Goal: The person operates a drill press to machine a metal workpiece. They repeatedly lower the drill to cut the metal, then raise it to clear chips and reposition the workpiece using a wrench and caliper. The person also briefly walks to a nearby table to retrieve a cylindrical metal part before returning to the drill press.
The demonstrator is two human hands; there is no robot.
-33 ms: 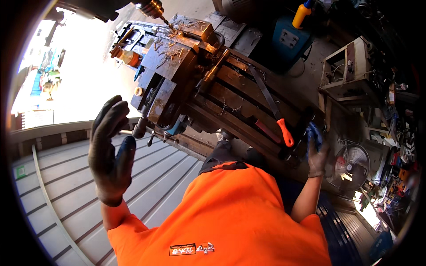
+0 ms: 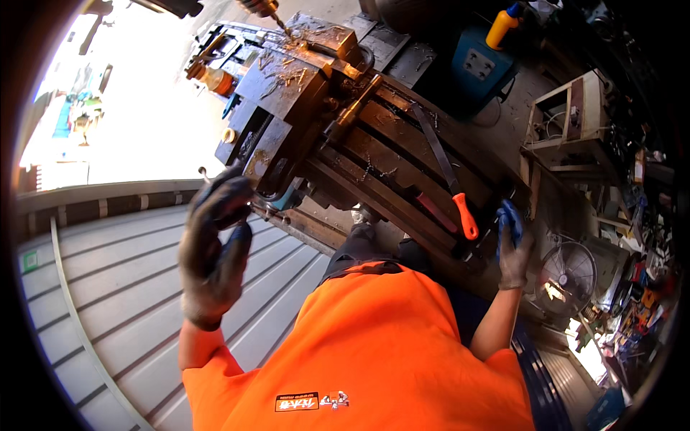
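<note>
My left hand (image 2: 217,251), in a dark-coated work glove, is curled at the crank handle on the near left side of the milling machine. A ball-ended lever (image 2: 203,172) sticks out beyond its fingers; the grip itself is hidden. My right hand (image 2: 513,248), in a blue-coated glove, is closed at the right end of the slotted machine table (image 2: 374,161); what its fingers hold is hidden. A flat file (image 2: 466,215) with an orange handle lies across the table. Above the chip-strewn metal block (image 2: 280,85) hangs a drill bit (image 2: 282,25) in its chuck.
A dark red-handled tool (image 2: 435,212) lies beside the file. Behind stands a blue box (image 2: 478,68) with a yellow bottle (image 2: 502,27) on it. At right are a wooden-framed stand (image 2: 568,118) and a fan (image 2: 568,275). Ribbed grey panelling (image 2: 108,287) fills the left.
My left hand has moved right and its fingers have curled in at the crank. The levers there have turned. The right hand has barely moved. The view has shifted slightly.
</note>
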